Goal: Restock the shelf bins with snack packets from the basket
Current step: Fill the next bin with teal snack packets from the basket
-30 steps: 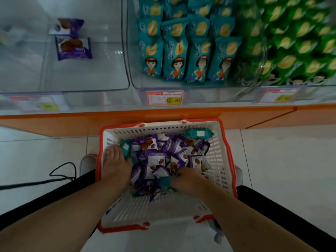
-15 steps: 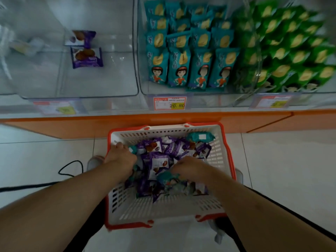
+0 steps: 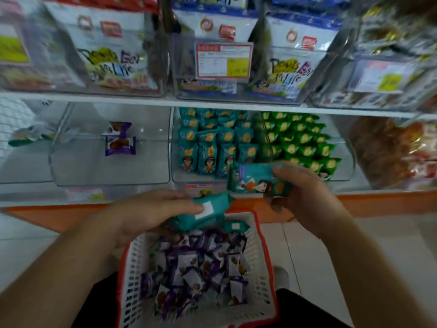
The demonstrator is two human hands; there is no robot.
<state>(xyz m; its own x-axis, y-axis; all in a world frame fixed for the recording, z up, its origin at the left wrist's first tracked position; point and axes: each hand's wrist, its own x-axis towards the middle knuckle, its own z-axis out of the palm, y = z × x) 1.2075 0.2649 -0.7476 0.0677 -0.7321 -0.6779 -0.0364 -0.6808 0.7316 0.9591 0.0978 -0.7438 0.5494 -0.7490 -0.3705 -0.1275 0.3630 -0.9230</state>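
A white basket with a red rim [image 3: 262, 261] sits below me, filled with several purple snack packets [image 3: 196, 268] and one teal packet [image 3: 235, 226] at its far end. My left hand [image 3: 151, 214] holds a teal packet [image 3: 203, 210] above the basket's far edge. My right hand [image 3: 309, 195] grips another teal packet [image 3: 257, 182], raised in front of the clear bin of teal packets [image 3: 212, 147]. The clear bin to the left [image 3: 78, 166] holds two purple packets [image 3: 120, 140].
Green packets [image 3: 300, 143] fill the right part of the teal bin. An upper shelf [image 3: 212, 104] carries large white snack bags [image 3: 115, 55] and a price tag [image 3: 223, 60]. An orange ledge [image 3: 378, 204] runs under the bins. Pale floor tiles lie either side.
Both hands have lifted out of the basket, each with a teal packet, toward the shelf. My view has tilted up and now takes in the upper shelf.
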